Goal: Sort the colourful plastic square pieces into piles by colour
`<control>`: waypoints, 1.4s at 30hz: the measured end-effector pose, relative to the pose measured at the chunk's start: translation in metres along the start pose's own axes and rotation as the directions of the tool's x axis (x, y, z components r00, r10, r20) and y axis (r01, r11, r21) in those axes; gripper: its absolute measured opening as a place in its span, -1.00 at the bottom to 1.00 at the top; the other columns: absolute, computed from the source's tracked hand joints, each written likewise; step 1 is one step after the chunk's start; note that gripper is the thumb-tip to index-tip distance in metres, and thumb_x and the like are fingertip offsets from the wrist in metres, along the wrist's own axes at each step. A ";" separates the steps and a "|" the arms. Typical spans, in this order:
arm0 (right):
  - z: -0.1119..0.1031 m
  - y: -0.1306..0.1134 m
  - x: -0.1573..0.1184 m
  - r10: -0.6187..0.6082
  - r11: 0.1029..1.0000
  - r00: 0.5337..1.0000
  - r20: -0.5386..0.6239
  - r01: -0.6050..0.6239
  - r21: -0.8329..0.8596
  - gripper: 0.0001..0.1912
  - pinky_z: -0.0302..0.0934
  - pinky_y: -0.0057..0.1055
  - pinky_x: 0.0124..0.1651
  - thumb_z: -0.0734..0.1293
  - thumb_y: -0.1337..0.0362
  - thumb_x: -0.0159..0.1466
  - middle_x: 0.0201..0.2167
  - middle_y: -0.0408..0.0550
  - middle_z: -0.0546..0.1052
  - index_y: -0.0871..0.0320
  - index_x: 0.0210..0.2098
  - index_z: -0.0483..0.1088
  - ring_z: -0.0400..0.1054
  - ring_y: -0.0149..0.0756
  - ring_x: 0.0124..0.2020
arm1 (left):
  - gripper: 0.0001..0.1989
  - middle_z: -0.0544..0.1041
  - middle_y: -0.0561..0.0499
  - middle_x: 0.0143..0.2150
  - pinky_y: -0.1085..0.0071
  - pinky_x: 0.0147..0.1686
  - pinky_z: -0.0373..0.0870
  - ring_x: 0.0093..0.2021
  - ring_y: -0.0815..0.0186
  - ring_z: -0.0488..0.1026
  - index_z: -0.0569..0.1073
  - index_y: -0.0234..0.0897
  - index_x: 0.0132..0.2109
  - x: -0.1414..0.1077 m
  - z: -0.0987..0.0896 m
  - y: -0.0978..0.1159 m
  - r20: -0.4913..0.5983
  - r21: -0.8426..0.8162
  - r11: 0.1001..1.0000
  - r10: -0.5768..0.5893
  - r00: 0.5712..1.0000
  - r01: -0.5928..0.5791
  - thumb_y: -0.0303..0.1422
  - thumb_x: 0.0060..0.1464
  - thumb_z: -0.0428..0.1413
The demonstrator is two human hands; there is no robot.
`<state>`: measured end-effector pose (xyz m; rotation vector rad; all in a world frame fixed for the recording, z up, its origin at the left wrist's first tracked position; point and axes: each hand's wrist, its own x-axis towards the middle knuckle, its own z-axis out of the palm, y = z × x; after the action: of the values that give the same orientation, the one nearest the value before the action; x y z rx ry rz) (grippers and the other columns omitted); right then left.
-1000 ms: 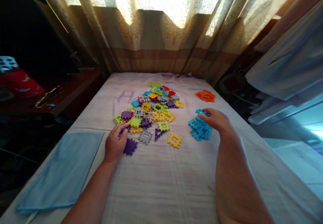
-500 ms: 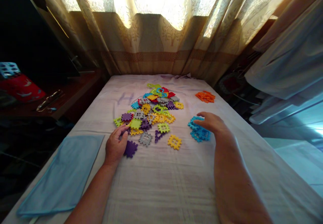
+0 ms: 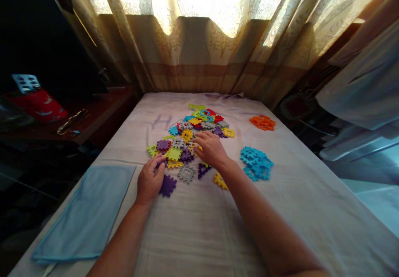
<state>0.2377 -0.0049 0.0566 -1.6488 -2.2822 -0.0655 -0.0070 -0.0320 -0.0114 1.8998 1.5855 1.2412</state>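
Note:
A mixed pile of plastic interlocking building tiles (image 3: 174,154) with notched edges lies on the cloth-covered surface, in yellow, grey, purple, lime, red and blue. At its left front edge rests my left hand (image 3: 151,180), thumb apart from the fingers, nothing held that I can see. Close beside that hand lies a solid purple tile (image 3: 167,186). My right hand (image 3: 210,148) reaches over the pile's right side, its fingers stretched out and apart, and covers some tiles there. A grey window tile (image 3: 186,174) lies between the hands. My right wrist partly hides a yellow tile (image 3: 220,181).
A stack of blue tiles (image 3: 256,163) lies right of my right arm, and an orange group (image 3: 262,122) sits farther back. A folded light-blue cloth (image 3: 85,212) is at the left edge. Curtains (image 3: 193,48) hang behind; a dark side table (image 3: 102,110) stands left.
My right hand has left the blue stack and moved left to above the mixed pile. The blue tiles now lie uncovered. My left hand stays by the pile; the view has shifted slightly.

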 end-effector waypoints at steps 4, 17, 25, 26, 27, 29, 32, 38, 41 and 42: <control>0.013 -0.020 0.048 -0.124 0.989 0.989 0.079 0.130 -0.071 -0.70 0.09 -0.10 0.21 0.24 0.31 0.32 0.19 -0.02 0.45 0.09 -0.01 0.51 0.19 -0.07 0.22 | -0.70 0.58 -0.06 0.06 0.15 0.22 0.34 0.12 0.17 0.49 0.58 -0.19 -0.11 0.000 0.000 0.001 -0.009 -0.003 1.000 0.000 1.000 0.000 -0.21 0.14 0.03; 0.043 -0.042 0.141 -0.170 0.944 0.903 0.394 0.264 -0.196 -0.57 -0.03 0.07 0.26 0.17 0.44 0.30 0.12 0.10 0.51 0.10 0.09 0.45 0.20 -0.02 0.24 | -0.72 0.59 -0.06 0.06 0.17 0.19 0.37 0.11 0.18 0.50 0.58 -0.18 -0.10 -0.002 -0.001 0.003 -0.003 0.020 1.000 0.007 1.000 -0.007 -0.25 0.17 0.03; 0.039 -0.036 0.153 -0.113 0.945 0.869 0.482 0.244 -0.217 -0.49 0.08 0.02 0.19 0.28 0.35 0.22 0.14 0.25 0.45 0.15 0.17 0.40 0.25 0.04 0.18 | -0.75 0.59 -0.06 0.05 0.19 0.17 0.40 0.09 0.19 0.51 0.58 -0.19 -0.11 -0.002 -0.001 0.004 -0.001 0.048 0.998 0.040 0.999 -0.040 -0.30 0.16 0.04; 0.038 -0.035 0.155 -0.101 0.946 0.863 0.496 0.238 -0.222 -0.49 0.07 0.02 0.19 0.31 0.33 0.20 0.12 0.24 0.47 0.14 0.16 0.41 0.26 0.05 0.18 | -0.75 0.60 -0.05 0.04 0.19 0.17 0.40 0.08 0.19 0.51 0.58 -0.19 -0.11 -0.002 -0.002 0.005 -0.001 0.050 0.998 0.044 0.999 -0.044 -0.30 0.16 0.04; 0.038 -0.034 0.156 -0.098 0.945 0.858 0.504 0.240 -0.224 -0.49 0.07 0.03 0.19 0.33 0.32 0.18 0.09 0.22 0.49 0.12 0.14 0.43 0.26 0.06 0.17 | -0.75 0.60 -0.05 0.04 0.20 0.16 0.40 0.08 0.19 0.51 0.58 -0.20 -0.12 -0.002 -0.002 0.005 -0.001 0.052 0.998 0.047 0.999 -0.047 -0.30 0.16 0.04; 0.036 -0.033 0.158 -0.116 0.940 0.854 0.507 0.260 -0.222 -0.51 0.07 0.02 0.19 0.36 0.30 0.16 0.06 0.19 0.52 0.09 0.11 0.45 0.28 0.06 0.15 | -0.75 0.60 -0.05 0.03 0.20 0.16 0.40 0.08 0.19 0.51 0.58 -0.19 -0.11 -0.002 -0.003 0.005 0.001 0.056 0.997 0.051 0.999 -0.051 -0.30 0.16 0.04; 0.035 -0.032 0.159 -0.150 0.939 0.856 0.495 0.280 -0.199 -0.53 0.08 -0.04 0.19 0.40 0.25 0.14 0.05 0.17 0.53 0.08 0.06 0.48 0.30 0.05 0.13 | -0.74 0.60 -0.05 0.03 0.20 0.17 0.40 0.08 0.19 0.51 0.58 -0.19 -0.10 -0.002 -0.003 0.006 0.005 0.060 0.997 0.054 0.999 -0.054 -0.30 0.17 0.03; 0.040 -0.027 0.159 -0.168 0.981 0.934 0.315 0.190 -0.042 -0.52 0.13 -0.12 0.15 0.37 0.16 0.21 0.07 0.13 0.50 0.04 0.13 0.41 0.31 0.00 0.13 | -0.74 0.60 -0.06 0.03 0.20 0.16 0.41 0.07 0.20 0.52 0.58 -0.19 -0.11 -0.002 -0.002 0.006 0.004 0.057 0.997 0.060 0.998 -0.060 -0.31 0.17 0.02; 0.031 -0.021 0.150 -0.110 0.992 0.981 0.162 0.099 0.076 -0.54 0.17 -0.25 0.11 0.33 0.13 0.27 0.04 0.07 0.50 0.06 0.15 0.38 0.35 -0.12 0.06 | -0.74 0.60 -0.05 0.04 0.19 0.17 0.40 0.09 0.19 0.51 0.58 -0.19 -0.11 -0.002 -0.003 0.006 0.009 0.059 0.997 0.046 0.999 -0.046 -0.30 0.17 0.03; 0.025 -0.018 0.143 -0.082 0.992 0.989 0.121 0.070 0.107 -0.55 0.17 -0.29 0.09 0.33 0.12 0.28 0.02 0.06 0.50 0.06 0.14 0.38 0.36 -0.16 0.03 | -0.74 0.59 -0.05 0.04 0.18 0.17 0.39 0.09 0.19 0.50 0.58 -0.19 -0.11 -0.002 -0.003 0.006 0.011 0.059 0.997 0.040 0.999 -0.040 -0.29 0.17 0.03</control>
<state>0.1751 0.1259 0.0765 -1.5545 -2.3978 0.1402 -0.0056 -0.0363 -0.0062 1.9802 1.6035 1.2111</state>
